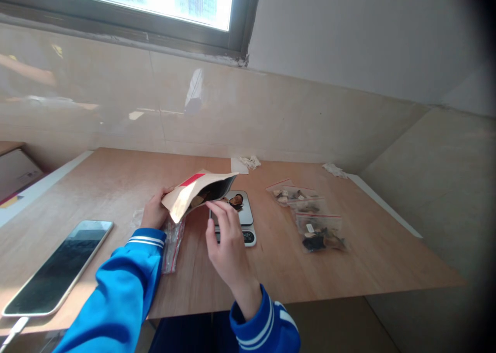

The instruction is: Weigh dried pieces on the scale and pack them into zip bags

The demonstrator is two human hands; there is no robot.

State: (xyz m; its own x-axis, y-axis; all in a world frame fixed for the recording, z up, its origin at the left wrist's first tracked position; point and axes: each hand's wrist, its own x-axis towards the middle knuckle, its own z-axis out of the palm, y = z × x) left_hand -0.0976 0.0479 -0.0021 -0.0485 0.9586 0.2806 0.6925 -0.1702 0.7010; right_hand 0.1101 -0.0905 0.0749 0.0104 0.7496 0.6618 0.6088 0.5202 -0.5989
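My left hand is closed on a brown kraft paper pouch with a red patch, tipped so its mouth faces right. Dark and tan dried pieces show inside. My right hand is just below the pouch mouth, fingers stretched and thumb apart; its fingertips are at the lower lip, and I cannot tell whether they touch it. Behind them stands a small white kitchen scale, partly hidden, its display at the front. A brown dried piece lies on its plate. Clear zip bags lie beside my left wrist.
Several zip bags of dried pieces lie on the wooden table to the right. A phone with a white cable is at the left. Crumpled white paper lies by the tiled wall, and a box stands far left.
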